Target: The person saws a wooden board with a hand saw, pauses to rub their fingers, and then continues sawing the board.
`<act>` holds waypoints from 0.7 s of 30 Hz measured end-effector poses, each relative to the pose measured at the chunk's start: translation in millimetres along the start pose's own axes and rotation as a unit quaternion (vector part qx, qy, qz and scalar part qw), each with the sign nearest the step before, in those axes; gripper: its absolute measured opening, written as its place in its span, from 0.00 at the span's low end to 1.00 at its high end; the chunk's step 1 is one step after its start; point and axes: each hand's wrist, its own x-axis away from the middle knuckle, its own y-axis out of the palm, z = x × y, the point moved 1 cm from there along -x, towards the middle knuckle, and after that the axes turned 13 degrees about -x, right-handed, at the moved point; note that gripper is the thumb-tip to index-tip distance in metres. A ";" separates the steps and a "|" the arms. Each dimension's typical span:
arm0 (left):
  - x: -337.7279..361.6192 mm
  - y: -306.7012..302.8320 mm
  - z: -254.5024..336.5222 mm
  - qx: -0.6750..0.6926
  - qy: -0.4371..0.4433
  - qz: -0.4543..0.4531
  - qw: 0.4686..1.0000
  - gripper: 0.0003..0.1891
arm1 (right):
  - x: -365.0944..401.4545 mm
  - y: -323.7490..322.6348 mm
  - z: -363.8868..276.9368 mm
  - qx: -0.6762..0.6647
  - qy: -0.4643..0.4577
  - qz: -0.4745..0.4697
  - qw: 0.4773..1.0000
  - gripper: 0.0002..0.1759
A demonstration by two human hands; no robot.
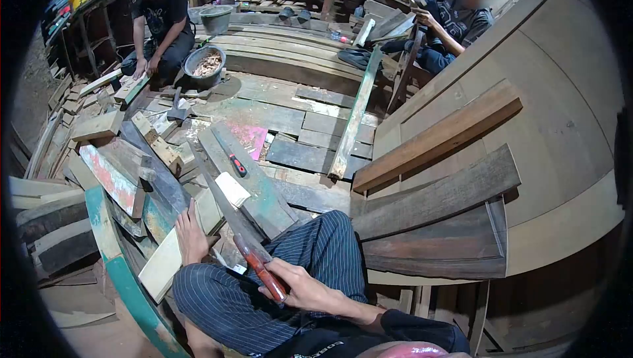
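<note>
My right hand (300, 285) is closed round the red-brown handle (260, 269) of a hand saw (227, 206). Its long blade slants away to the upper left, across a pale wooden board (161, 269). My left hand (191, 234) lies on that board, left of the blade, with the fingers stretched out flat. Whether the blade's teeth touch the board cannot be made out. Just beyond, a red-and-black-handled tool (238, 165) rests on a worn greenish plank (254, 183).
Stacked offcuts (115, 180) crowd the left side. A large wooden panel (547, 114) at the right carries several boards (438, 137). Ahead stands a bucket of wood chips (206, 64). One person (158, 22) works at the back left, another (448, 15) sits at the back right.
</note>
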 end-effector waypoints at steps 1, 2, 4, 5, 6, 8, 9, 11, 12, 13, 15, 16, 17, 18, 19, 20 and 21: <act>0.1 -1.0 0.3 0.000 0.002 0.003 1.000 0.67 | 0.2 0.0 0.2 0.001 0.004 -0.003 1.000 0.22; 0.3 -1.5 0.5 -0.001 0.004 0.005 1.000 0.67 | 0.6 -0.1 0.6 0.005 -0.006 -0.005 1.000 0.23; 0.2 -1.2 0.3 -0.002 0.004 0.004 1.000 0.67 | 2.1 -0.3 2.1 0.014 -0.024 -0.008 1.000 0.23; -0.1 -0.8 0.0 -0.002 0.005 0.003 1.000 0.66 | 4.3 -0.3 2.5 0.012 -0.011 -0.015 1.000 0.24; -0.3 4.2 -3.1 -0.011 0.008 0.014 1.000 0.66 | 7.2 -1.2 2.7 0.010 0.001 -0.021 1.000 0.24; 0.1 18.5 -10.1 -0.026 0.015 0.040 0.999 0.67 | 13.5 -2.9 5.0 0.011 0.016 -0.028 0.999 0.24; 0.7 14.7 -9.0 -0.020 0.019 0.039 0.999 0.61 | 17.8 -3.3 8.0 0.012 0.018 -0.029 0.999 0.24; 1.9 12.5 -7.8 -0.007 0.013 0.041 0.999 0.58 | 23.0 -5.7 8.1 0.019 0.007 -0.026 0.999 0.25; 1.7 11.6 -7.0 0.000 0.010 0.042 0.999 0.56 | 26.6 -5.4 12.1 0.018 0.014 -0.031 0.999 0.25; 2.0 9.9 -5.1 0.013 0.004 0.042 0.999 0.54 | 30.6 -4.9 16.1 0.028 0.013 -0.032 0.999 0.26; 1.3 5.4 -1.6 -0.004 0.004 0.052 0.999 0.54 | 32.5 -6.3 18.7 0.045 0.012 -0.037 0.998 0.27; 4.1 4.4 -1.7 -0.013 0.005 0.051 0.999 0.54 | 33.2 -7.8 17.2 0.052 0.014 -0.041 0.998 0.27; 3.6 10.1 -4.6 -0.005 0.009 0.062 0.998 0.53 | 35.2 -8.2 16.6 0.059 0.018 -0.043 0.997 0.28; 5.5 11.2 -5.8 -0.004 0.006 0.055 0.998 0.53 | 37.4 -8.6 19.2 0.058 0.017 -0.044 0.997 0.30; 4.2 10.3 -4.9 -0.002 0.002 0.050 0.999 0.53 | 38.3 -9.1 20.8 0.060 0.031 -0.046 0.997 0.31; 2.7 9.9 -3.9 0.000 -0.003 0.046 0.999 0.53 | 38.5 -10.0 21.0 0.064 0.044 -0.049 0.996 0.32; 2.4 9.4 -3.4 -0.016 -0.004 0.046 0.999 0.53 | 39.1 -10.9 21.2 0.075 0.055 -0.049 0.994 0.33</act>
